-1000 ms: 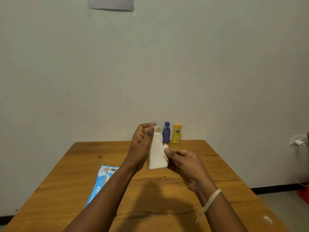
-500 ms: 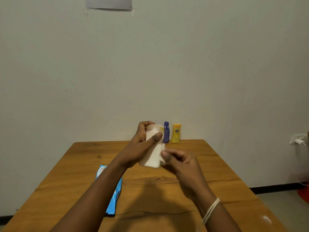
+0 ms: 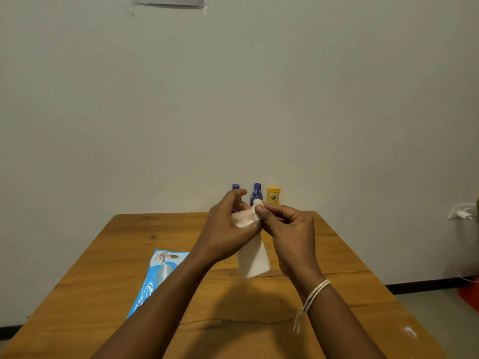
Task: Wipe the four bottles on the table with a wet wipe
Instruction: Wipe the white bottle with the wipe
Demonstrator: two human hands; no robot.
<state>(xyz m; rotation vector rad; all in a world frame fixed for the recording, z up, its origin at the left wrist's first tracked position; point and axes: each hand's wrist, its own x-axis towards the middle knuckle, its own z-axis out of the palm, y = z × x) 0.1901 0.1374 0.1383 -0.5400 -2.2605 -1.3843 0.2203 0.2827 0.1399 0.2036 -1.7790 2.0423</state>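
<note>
My left hand (image 3: pixel 225 226) grips a white bottle (image 3: pixel 254 260) above the middle of the wooden table (image 3: pixel 337 257), with the bottle's base hanging down towards the table. My right hand (image 3: pixel 287 229) pinches a small white wet wipe (image 3: pixel 258 204) against the bottle's upper end. Three more bottles stand at the table's far edge by the wall: a blue-capped one (image 3: pixel 235 187) mostly hidden behind my left fingers, a purple-blue one (image 3: pixel 256 194) and a yellow one (image 3: pixel 273 195).
A blue pack of wet wipes (image 3: pixel 158 275) lies flat on the table's left half. A wall socket with a white plug (image 3: pixel 464 212) is at the right, and an orange-red object (image 3: pixel 470 294) sits on the floor below it.
My right hand has risen from the bottle's lower side to its upper end with the wipe. My left hand has shifted its grip, and the bottle's base now hangs below both hands.
</note>
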